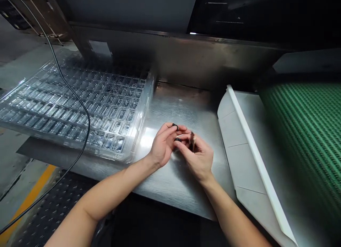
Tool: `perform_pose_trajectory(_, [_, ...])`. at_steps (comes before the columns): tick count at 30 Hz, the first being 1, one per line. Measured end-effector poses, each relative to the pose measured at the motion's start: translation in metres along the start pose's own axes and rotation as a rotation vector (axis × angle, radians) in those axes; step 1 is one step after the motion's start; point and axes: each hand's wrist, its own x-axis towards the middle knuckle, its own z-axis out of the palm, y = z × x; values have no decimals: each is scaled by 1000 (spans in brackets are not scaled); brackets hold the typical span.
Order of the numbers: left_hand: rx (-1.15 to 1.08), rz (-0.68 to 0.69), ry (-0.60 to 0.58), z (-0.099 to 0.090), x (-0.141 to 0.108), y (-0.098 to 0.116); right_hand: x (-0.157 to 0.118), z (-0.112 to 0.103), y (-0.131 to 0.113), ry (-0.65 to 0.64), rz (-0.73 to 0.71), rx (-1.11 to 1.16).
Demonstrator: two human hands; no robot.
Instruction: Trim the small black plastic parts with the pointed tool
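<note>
Over the metal table (183, 108), my two hands meet near the middle of the head view. My left hand (163, 144) is closed, with a small black ring-like part (175, 127) pinched between thumb and fingers. My right hand (198, 156) is closed too, its thumb and finger at a second small black part (177, 139). A small brownish, shiny piece (191, 142) stands among the right fingers, too blurred to make out. The fingertips of both hands nearly touch, and the palms partly hide what lies between them.
Clear plastic trays (114, 122) with many pockets lie at the left, a black cable (86, 115) hanging across them. To the right are a white guard rail (250, 144) and a green conveyor belt (309, 122). A metal machine wall (186, 59) stands behind.
</note>
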Motion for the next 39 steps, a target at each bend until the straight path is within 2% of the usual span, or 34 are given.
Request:
perform_pose_trajectory(2, [0, 27, 65, -4, 4, 3, 2, -4, 2, 89, 73, 91])
perform_pose_trajectory(4, [22, 35, 80, -6, 7, 6, 4, -8, 4, 162, 137, 178])
perform_pose_trajectory(10, [169, -38, -59, -3, 2, 2, 11, -14, 2, 128, 229, 432])
perform_pose_trajectory(15, [176, -108, -74, -5, 1, -4, 13, -18, 2, 151, 248, 359])
perform_pose_trajectory(18, [196, -122, -127, -6, 1, -4, 14, -19, 3, 167, 263, 316])
perform_pose_trajectory(24, [232, -169, -225, -5, -2, -3, 13, -17, 1, 87, 289, 279])
perform_pose_trajectory(28, [185, -169, -220, -6, -1, -1, 14, -20, 1, 36, 237, 162])
perform_pose_trajectory(34, [123, -126, -176, -6, 2, 5, 17, -27, 3, 38, 126, 159])
perform_pose_trajectory(39, [105, -99, -169, -3, 1, 8, 15, -30, 0, 55, -56, -147])
